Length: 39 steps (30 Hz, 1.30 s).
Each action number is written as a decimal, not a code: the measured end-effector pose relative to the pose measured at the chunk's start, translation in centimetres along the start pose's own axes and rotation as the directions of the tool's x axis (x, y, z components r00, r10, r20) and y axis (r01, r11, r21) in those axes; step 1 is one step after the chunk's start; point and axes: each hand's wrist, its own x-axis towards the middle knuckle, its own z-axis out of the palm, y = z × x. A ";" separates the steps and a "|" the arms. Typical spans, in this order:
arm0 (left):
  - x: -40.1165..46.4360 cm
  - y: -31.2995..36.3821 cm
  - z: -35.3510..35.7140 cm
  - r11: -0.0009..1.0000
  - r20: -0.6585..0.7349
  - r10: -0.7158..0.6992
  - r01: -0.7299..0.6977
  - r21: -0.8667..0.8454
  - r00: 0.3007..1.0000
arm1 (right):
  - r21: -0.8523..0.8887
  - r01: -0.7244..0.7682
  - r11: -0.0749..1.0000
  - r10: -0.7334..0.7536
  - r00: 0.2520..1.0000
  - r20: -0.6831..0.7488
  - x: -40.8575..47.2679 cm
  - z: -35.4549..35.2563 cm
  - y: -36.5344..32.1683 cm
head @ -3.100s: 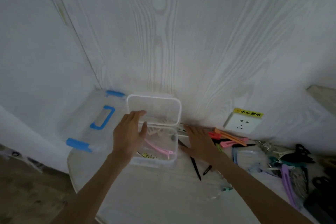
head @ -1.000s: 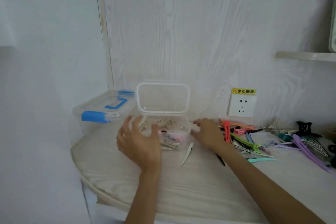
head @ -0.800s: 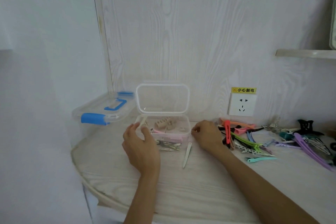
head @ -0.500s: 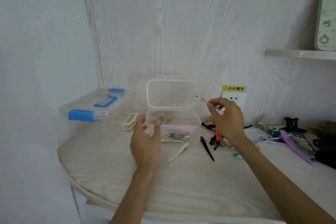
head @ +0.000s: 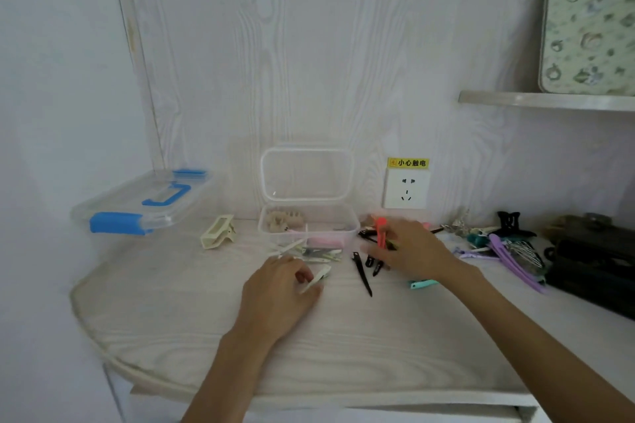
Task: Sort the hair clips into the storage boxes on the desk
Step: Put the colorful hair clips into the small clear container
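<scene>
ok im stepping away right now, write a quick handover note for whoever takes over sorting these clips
Left hand: on the desk in front of the open small box, fingers curled round a pale flat clip.
Right hand: over the loose clips right of the box, pinching an orange clip.
Done: several clips already lie in the small box, lid up.
Left: a cream claw clip left of the box, black clips on the desk, and the mixed pile at the right. The blue-handled box is closed.
</scene>
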 end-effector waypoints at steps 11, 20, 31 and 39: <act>6.8 0.1 -0.9 0.970 -0.345 0.114 -0.030 0.240 0.932 | -0.120 0.058 0.991 -0.041 0.990 0.137 0.7 1.2 2.3; 8.1 6.4 1.8 0.843 -0.391 0.524 -0.397 0.362 0.757 | -0.078 0.152 0.985 -0.160 0.981 -0.110 1.7 1.6 3.6; 7.2 6.7 5.1 0.589 0.145 0.513 -0.470 0.657 0.846 | 0.097 0.037 0.995 -0.023 0.990 -0.137 1.0 -0.3 4.8; 7.1 6.9 6.2 0.568 0.148 0.607 -0.557 0.606 0.781 | 0.020 -0.262 0.965 0.263 0.964 -0.050 1.2 1.9 4.2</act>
